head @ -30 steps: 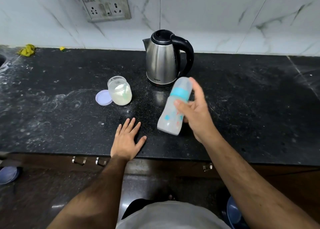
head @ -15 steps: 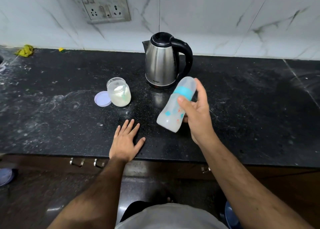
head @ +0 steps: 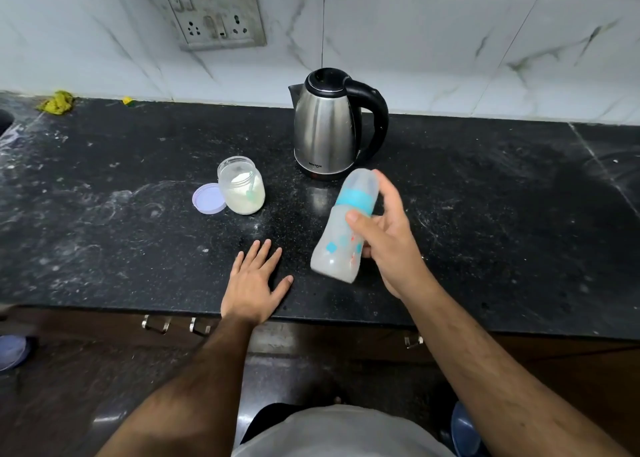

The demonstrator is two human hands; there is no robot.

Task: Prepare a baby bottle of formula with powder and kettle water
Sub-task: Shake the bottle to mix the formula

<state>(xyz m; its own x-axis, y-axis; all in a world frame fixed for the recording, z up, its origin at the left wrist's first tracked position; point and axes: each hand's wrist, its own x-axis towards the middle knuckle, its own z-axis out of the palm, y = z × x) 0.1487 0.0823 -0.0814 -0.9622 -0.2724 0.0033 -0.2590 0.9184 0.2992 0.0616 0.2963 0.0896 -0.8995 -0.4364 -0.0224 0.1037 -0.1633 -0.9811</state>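
My right hand (head: 384, 238) grips a capped baby bottle (head: 341, 245) with a teal collar, tilted in the air above the black counter, its cap pointing toward the kettle. The steel kettle (head: 325, 127) with a black handle stands behind it, lid shut. Left of the kettle sits an open glass jar (head: 242, 190) of white powder with a scoop inside, and its lilac lid (head: 209, 198) lies beside it. My left hand (head: 254, 283) rests flat on the counter near the front edge, fingers spread.
The black counter (head: 485, 231) is dusted with white powder. A wall socket plate (head: 214, 17) sits above on the marble wall. A yellow cloth scrap (head: 57, 102) lies at the far left. Drawer handles (head: 156, 323) show below the counter edge.
The bottle in my right hand has shifted slightly while staying tilted, as in a shaking motion. My left hand has stayed flat on the counter.
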